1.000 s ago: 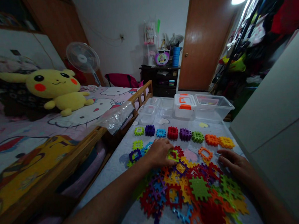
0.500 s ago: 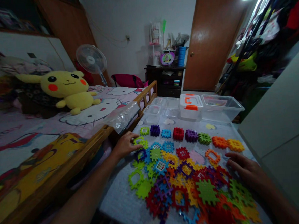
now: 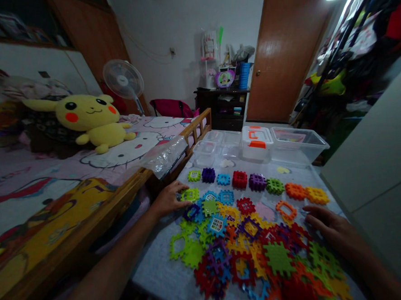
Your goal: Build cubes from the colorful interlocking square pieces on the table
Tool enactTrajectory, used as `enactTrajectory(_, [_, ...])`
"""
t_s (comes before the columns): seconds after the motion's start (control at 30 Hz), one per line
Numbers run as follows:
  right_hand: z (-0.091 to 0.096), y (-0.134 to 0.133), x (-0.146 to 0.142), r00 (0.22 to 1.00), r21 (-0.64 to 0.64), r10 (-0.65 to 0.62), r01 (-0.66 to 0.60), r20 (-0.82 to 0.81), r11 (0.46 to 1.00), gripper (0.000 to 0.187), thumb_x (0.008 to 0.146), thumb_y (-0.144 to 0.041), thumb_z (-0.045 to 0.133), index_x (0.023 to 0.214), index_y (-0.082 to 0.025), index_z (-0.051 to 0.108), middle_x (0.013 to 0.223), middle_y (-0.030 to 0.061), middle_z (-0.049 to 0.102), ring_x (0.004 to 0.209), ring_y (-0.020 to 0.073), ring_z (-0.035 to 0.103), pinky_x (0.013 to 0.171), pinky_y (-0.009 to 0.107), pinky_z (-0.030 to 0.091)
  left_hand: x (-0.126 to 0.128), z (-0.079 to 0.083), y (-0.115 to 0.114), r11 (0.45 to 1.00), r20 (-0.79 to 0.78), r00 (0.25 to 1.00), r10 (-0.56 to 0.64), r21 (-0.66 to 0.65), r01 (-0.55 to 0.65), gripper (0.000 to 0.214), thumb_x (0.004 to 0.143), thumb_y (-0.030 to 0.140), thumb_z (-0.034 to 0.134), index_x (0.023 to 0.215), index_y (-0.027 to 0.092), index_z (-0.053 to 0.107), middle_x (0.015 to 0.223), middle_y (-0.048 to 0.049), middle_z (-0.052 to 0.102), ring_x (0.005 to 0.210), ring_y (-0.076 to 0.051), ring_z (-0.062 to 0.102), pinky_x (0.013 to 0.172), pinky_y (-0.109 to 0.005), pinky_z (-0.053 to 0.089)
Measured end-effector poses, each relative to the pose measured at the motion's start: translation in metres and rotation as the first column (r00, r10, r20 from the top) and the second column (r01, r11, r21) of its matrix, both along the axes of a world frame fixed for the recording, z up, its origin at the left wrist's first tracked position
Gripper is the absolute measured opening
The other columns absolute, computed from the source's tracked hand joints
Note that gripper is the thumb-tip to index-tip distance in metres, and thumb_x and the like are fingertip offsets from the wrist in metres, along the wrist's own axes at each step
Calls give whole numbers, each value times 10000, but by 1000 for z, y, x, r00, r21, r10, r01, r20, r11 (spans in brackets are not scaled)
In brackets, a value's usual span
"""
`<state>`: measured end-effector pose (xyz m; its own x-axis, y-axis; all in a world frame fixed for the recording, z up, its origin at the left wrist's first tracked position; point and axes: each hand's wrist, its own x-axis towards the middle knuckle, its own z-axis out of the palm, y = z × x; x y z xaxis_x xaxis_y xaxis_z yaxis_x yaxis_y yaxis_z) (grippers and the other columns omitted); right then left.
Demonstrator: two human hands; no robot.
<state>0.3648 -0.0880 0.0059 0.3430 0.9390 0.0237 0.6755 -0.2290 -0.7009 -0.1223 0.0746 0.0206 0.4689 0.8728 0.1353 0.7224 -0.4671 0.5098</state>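
Note:
My left hand [image 3: 171, 199] is at the left edge of the table, its thumb and fingers closed around the left side of a lime-green square building piece [image 3: 189, 195] with notched edges. Just below its thumb lies a dark blue frame piece [image 3: 191, 212]. My right hand [image 3: 329, 223] rests at the right side with fingers loosely stretched, holding nothing. Nearest to it is an orange frame piece [image 3: 286, 210]. Between and below the hands spreads a pile of mixed interlocking pieces, among them a solid green one [image 3: 278, 258] and a red frame [image 3: 242, 268].
Behind the pile runs a row of sorted stacks, including red [image 3: 239, 179], purple [image 3: 257, 182] and yellow [image 3: 317, 195]. Clear plastic containers [image 3: 298, 144] and a lidded box [image 3: 257, 143] stand at the back. A wooden bed rail [image 3: 121, 191] borders the left side.
My left hand and the lime-green piece have shifted slightly toward me. The dark blue frame and a lime frame lower down have moved a little. My right hand stays put.

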Motion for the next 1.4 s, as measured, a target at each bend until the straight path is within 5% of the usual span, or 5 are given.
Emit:
enactTrajectory(0.4, [-2, 0, -1, 1000, -9, -17, 17, -5, 1000, 462, 671, -552, 606, 946, -211, 752, 982, 85, 775, 891, 296, 725, 731, 319, 582, 13, -6, 14, 999, -111, 993, -49, -3, 49, 533, 661, 470, 756, 1109, 194, 671, 1078, -83, 620, 1027, -265, 594, 927, -367, 458])
enactTrajectory(0.73, [-2, 1, 0, 1000, 8, -10, 10, -22, 1000, 436, 670, -536, 614, 932, -215, 750, 963, 80, 780, 885, 301, 727, 721, 324, 588, 21, 10, 24, 990, -302, 942, -143, -44, 136, 494, 643, 395, 740, 1077, 168, 681, 1048, -93, 624, 1014, -274, 585, 930, -357, 444])
enactTrajectory(1.1, [-7, -1, 2, 1000, 25, -18, 18, -3, 1000, 417, 687, -536, 616, 939, -235, 757, 973, 71, 778, 885, 298, 727, 730, 327, 588, 15, 5, 24, 988, -194, 973, -124, 65, 139, 440, 642, 413, 735, 1016, 187, 686, 1042, -84, 633, 1021, -277, 592, 948, -380, 455])
enactTrajectory(1.4, [-8, -1, 4, 1000, 3, -20, 20, 23, 1000, 442, 701, -553, 604, 964, -229, 750, 1018, 75, 771, 927, 305, 719, 751, 343, 581, 20, 23, 82, 989, -200, 978, -59, 121, 85, 431, 651, 444, 700, 997, 187, 682, 977, -64, 624, 951, -244, 588, 879, -339, 451])
